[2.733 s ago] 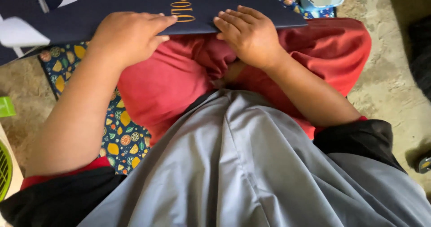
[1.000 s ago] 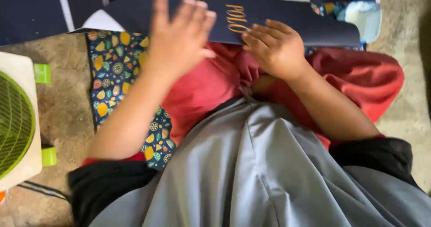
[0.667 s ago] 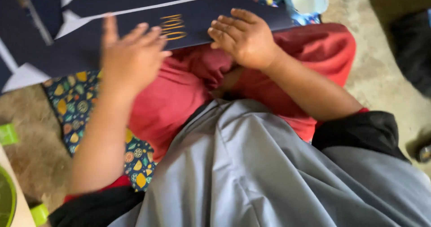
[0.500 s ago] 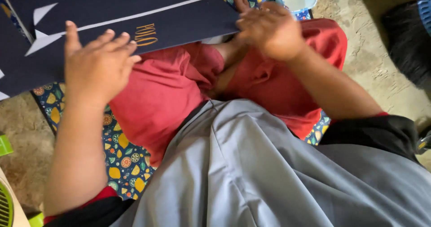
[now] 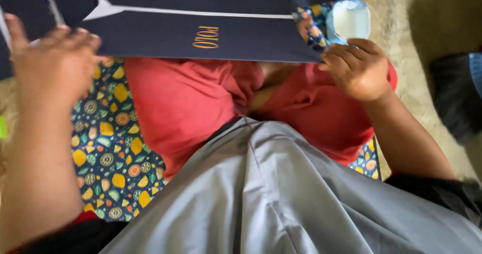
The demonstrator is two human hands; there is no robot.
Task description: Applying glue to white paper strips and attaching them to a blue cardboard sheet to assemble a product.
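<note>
From the head camera, a flat navy cardboard sheet (image 5: pixel 201 35) with small gold lettering lies across the person's lap, over red trousers (image 5: pixel 186 108), its long edge running left to right; further navy sheets with white edges lie just beyond it at the top of the view. The left hand (image 5: pixel 52 66) rests at the sheet's left end, palm down, fingers spread and laid flat rather than curled; it is blurred, so whether the fingertips actually press on the card cannot be told. The right hand (image 5: pixel 356 68) is at the sheet's lower right corner, fingers curled together with the tips touching the card's edge; a firm pinch cannot be made out. Just beyond that hand stands a pale blue tub (image 5: pixel 349 20), partly behind the sheet's corner. Under the legs lies a dark blue mat (image 5: pixel 108 153) printed with fruit slices, on a rough sandy floor (image 5: pixel 401 13). A grey garment (image 5: pixel 281 194) fills the foreground.
</note>
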